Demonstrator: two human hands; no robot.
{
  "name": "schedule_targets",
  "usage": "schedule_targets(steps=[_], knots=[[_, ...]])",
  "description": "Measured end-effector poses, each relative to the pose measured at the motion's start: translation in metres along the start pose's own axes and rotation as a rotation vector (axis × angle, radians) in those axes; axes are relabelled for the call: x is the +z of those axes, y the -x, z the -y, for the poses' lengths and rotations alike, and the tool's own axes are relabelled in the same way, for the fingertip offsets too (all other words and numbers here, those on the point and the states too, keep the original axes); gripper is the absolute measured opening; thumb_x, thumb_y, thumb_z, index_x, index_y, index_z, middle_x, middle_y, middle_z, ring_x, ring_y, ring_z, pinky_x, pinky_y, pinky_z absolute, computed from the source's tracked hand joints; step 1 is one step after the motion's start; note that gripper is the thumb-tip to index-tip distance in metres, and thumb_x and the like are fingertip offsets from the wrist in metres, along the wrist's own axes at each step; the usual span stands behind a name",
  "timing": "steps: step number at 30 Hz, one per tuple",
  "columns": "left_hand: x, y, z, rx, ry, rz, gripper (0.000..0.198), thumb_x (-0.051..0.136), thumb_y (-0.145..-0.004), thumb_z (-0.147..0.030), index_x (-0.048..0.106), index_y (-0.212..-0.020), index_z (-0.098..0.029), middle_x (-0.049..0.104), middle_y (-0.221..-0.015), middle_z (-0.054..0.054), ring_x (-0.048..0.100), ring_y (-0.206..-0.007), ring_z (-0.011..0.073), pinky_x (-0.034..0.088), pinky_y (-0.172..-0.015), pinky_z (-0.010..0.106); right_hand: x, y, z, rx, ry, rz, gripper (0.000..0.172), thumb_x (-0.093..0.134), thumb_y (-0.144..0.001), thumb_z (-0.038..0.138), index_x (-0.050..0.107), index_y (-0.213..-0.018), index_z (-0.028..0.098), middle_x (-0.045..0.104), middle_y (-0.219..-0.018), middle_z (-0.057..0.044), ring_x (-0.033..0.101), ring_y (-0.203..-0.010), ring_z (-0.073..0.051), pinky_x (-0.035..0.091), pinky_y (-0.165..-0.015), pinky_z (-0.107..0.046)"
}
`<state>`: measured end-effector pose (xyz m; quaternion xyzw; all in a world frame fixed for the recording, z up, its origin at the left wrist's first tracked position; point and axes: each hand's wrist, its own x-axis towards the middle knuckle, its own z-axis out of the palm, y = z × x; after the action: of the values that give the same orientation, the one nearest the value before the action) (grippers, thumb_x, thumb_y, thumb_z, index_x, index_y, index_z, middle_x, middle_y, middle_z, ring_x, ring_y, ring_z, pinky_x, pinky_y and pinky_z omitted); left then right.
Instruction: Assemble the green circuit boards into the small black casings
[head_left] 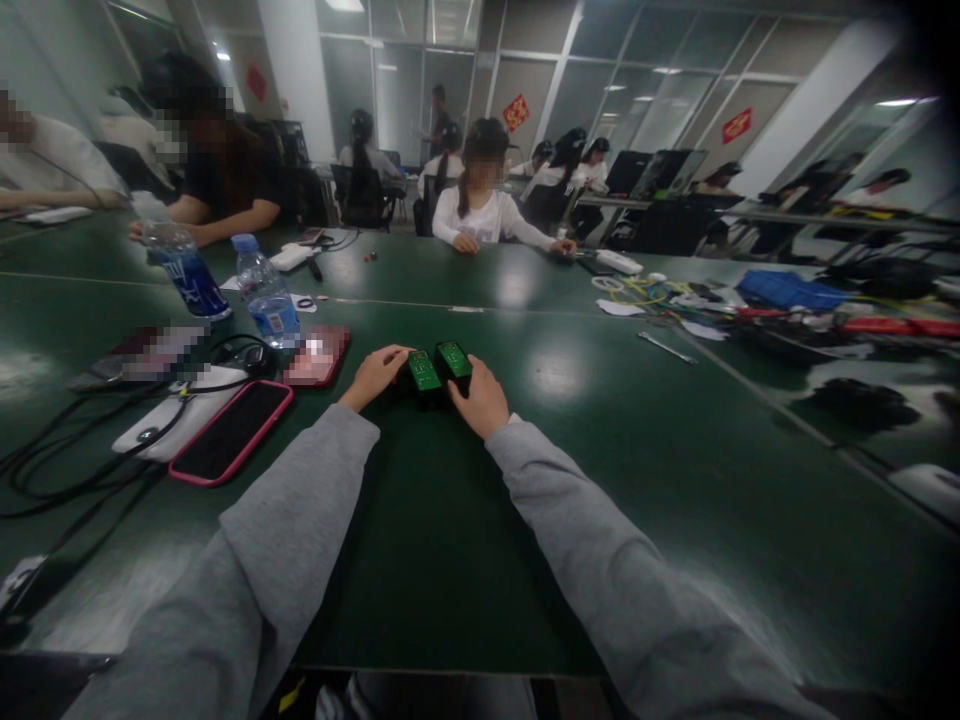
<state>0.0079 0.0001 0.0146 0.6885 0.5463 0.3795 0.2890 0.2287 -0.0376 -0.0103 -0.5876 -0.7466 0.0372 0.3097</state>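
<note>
Two small black boxes with green circuit boards on top are side by side at the middle of the green table (pixel 480 520). My left hand (pixel 377 376) grips the left box (pixel 424 370) from its outer side, thumb and fingers against it. Around the right box (pixel 453 362) my right hand (pixel 482 398) is closed, its thumb on the near side. A narrow gap shows between the boxes. The undersides of both boxes and some fingertips are hidden.
Left of my arms lie a pink-framed phone (pixel 232 432), a white power bank (pixel 176 412) with black cables, and a red phone (pixel 319 357). Two water bottles (pixel 268 295) stand behind them. A wrench (pixel 666 347) and tangled wires (pixel 660 292) lie right. A person (pixel 491 205) sits opposite.
</note>
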Motion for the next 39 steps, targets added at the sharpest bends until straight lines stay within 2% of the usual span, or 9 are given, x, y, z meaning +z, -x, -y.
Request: schedule_targets(steps=[13,20,27,39], knots=[[0.0004,-0.0018,0.0009,0.007,-0.005,-0.002,0.033,0.049,-0.091,-0.037,0.071,-0.111,-0.022,0.072,-0.107,0.005,0.063,-0.08,0.0166,0.049,-0.071,0.027,-0.0003,0.0001,0.0025,0.002,0.015,-0.01,0.062,0.054,-0.089,0.034,0.038,-0.14,0.002,0.05,-0.136,-0.023,0.05,-0.124,-0.034,0.046,-0.101,-0.05],[0.0025,-0.0053,0.0082,0.016,0.002,-0.008,0.034,0.049,-0.091,-0.038,0.071,-0.111,-0.022,0.073,-0.1,0.005,0.063,-0.077,0.0163,0.048,-0.069,0.027,0.0004,0.0,0.0009,-0.002,0.015,-0.001,0.062,0.052,-0.09,0.036,0.037,-0.141,0.003,0.05,-0.136,-0.023,0.05,-0.124,-0.034,0.046,-0.099,-0.051],[0.001,-0.0032,0.0056,0.019,-0.005,-0.007,0.035,0.049,-0.092,-0.039,0.071,-0.112,-0.021,0.073,-0.098,0.005,0.062,-0.074,0.0157,0.048,-0.069,0.028,0.0,-0.0001,0.0012,0.0,0.01,0.002,0.061,0.053,-0.09,0.035,0.037,-0.141,0.004,0.05,-0.136,-0.023,0.049,-0.125,-0.033,0.046,-0.099,-0.05],[0.0016,-0.0036,0.0045,0.017,-0.007,-0.021,0.033,0.049,-0.091,-0.037,0.071,-0.11,-0.021,0.073,-0.107,0.006,0.064,-0.087,0.0183,0.05,-0.076,0.029,0.0012,-0.0001,0.0014,0.0,0.033,-0.007,0.061,0.053,-0.09,0.035,0.037,-0.14,0.003,0.05,-0.136,-0.023,0.048,-0.126,-0.033,0.046,-0.101,-0.05]])
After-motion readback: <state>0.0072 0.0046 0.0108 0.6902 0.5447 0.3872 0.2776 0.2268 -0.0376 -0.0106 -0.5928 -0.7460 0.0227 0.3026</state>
